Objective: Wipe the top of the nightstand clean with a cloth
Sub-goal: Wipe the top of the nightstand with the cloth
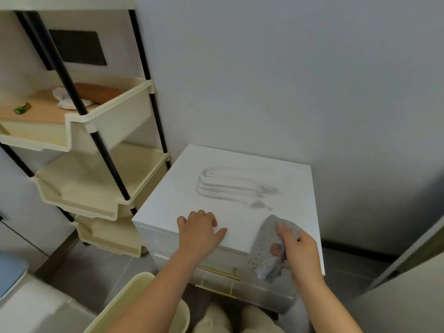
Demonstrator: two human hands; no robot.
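Note:
The white nightstand stands against the wall, its top carrying grey curved smear marks near the middle. My left hand rests on the top's front edge, fingers loosely bent, holding nothing. My right hand grips a grey dotted cloth at the front right corner of the top. The cloth's upper part lies on the surface and the rest hangs over the front edge.
A cream tiered shelf rack with black poles stands close on the left of the nightstand. A cream bin rim is below my left forearm. Gold drawer handles show on the nightstand's front. A door edge is on the right.

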